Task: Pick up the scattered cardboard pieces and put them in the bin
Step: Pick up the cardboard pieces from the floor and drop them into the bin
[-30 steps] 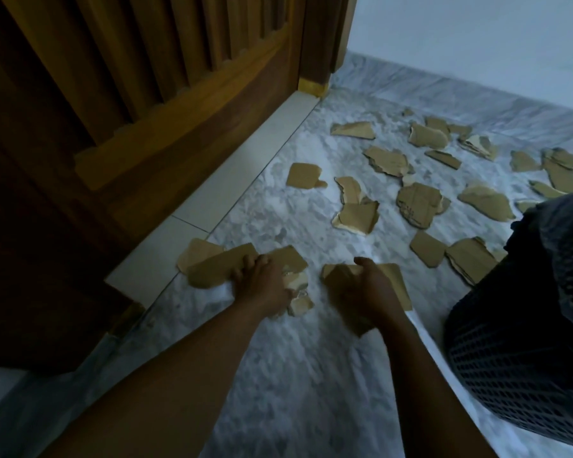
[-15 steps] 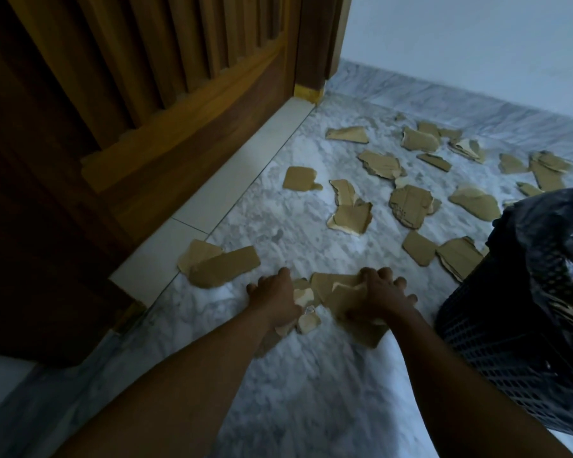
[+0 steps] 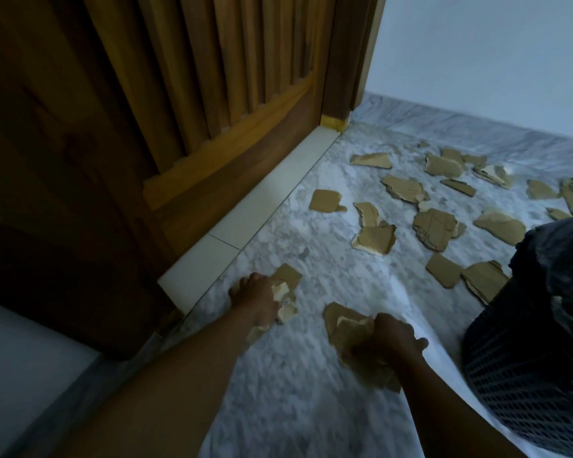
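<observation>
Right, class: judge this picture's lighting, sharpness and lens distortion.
Head view: dim, bluish light, the wooden door lost in shadow at lower left. Head view: right hand and the cardboard it grips look smeared; the loose pieces farther off are crisper. Head view: wide-angle lens tilts and fans the door's slats.

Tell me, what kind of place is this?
Probably a room inside a house, in a corner by a door. There is a marble floor, a slatted wooden door, and a plain pale wall. Torn cardboard pieces lie scattered beside a black mesh bin.
</observation>
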### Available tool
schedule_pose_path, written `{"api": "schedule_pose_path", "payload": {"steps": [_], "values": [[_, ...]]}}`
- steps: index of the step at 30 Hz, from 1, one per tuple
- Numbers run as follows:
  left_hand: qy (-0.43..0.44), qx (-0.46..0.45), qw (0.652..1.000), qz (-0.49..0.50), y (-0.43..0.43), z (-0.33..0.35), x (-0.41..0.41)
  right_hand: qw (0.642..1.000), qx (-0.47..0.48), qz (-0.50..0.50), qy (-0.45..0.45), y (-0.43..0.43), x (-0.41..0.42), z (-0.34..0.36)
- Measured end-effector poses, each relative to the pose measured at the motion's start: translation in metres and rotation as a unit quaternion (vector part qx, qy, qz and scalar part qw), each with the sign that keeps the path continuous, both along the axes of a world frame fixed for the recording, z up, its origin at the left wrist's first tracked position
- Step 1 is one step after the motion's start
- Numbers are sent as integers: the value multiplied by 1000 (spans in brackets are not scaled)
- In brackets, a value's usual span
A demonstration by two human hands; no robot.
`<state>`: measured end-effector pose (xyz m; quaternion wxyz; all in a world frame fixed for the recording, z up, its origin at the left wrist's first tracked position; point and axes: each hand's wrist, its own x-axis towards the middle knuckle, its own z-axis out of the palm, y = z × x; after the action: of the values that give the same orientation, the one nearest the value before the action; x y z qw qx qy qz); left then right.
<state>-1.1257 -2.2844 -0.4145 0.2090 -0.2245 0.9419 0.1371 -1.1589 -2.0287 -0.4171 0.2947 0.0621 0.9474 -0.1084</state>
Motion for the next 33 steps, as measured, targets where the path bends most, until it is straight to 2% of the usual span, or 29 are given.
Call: {"api": "schedule_pose_path", "payload": {"steps": [5, 7, 11, 15, 18, 24, 29, 33], "values": [[19, 63, 997, -34, 23, -1, 4, 1000, 15, 2, 22, -6, 7, 7], [26, 58, 997, -45, 24, 0, 7, 1000, 4, -10, 14, -7, 11, 5], [54, 39, 998, 2, 8, -1, 16, 999, -22, -42, -3, -7, 21, 1], [61, 112, 991, 34, -5, -14, 13, 993, -64, -86, 44, -11, 31, 4], [63, 102, 992, 44, -5, -14, 13, 994, -69, -73, 52, -14, 37, 11], [15, 58, 998, 30, -7, -9, 21, 985, -85, -36, 144, -24, 55, 29], [-30, 68, 996, 54, -2, -20, 32, 991, -82, -9, 106, -34, 57, 27], [48, 92, 994, 30, 28, 21, 42, 983, -118, -51, 127, -8, 73, 49]]}}
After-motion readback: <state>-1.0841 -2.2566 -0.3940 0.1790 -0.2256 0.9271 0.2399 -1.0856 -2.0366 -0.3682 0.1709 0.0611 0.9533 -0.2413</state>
